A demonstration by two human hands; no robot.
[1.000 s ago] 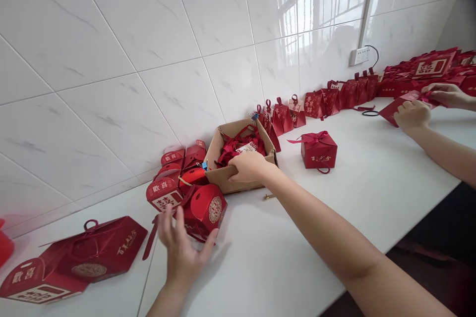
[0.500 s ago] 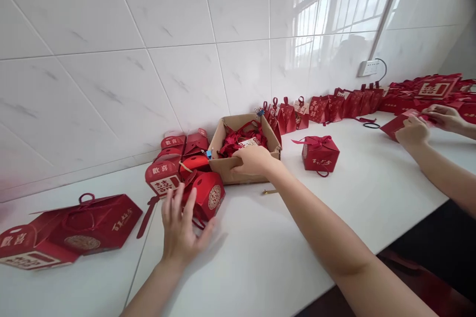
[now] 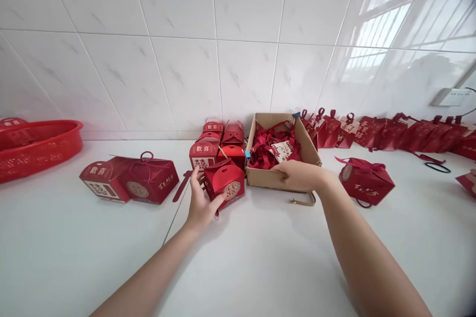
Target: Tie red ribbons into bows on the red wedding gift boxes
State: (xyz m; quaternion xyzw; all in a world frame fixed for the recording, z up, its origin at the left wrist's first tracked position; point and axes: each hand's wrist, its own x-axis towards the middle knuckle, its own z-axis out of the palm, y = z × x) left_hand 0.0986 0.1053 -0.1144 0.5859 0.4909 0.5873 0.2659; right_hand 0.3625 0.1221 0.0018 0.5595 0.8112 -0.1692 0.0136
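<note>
My left hand (image 3: 200,202) is wrapped round the left side of a small red gift box with a round gold emblem (image 3: 226,185) on the white counter. Behind that box stand several more small red boxes (image 3: 208,151). My right hand (image 3: 297,176) grips the front wall of an open cardboard box (image 3: 267,178) filled with red ribbons and tags (image 3: 273,144). A red box tied with a ribbon bow (image 3: 366,181) sits just right of my right forearm.
A red plastic basket (image 3: 35,146) stands at the far left by the tiled wall. Two larger red boxes (image 3: 130,178) lie left of my left hand. A row of red gift bags (image 3: 375,131) lines the wall to the right. A small gold strip (image 3: 303,203) lies by the cardboard box.
The view has swung left, so the other person's hands at the right are gone and the red basket appears. My left hand has closed onto the small red box.
</note>
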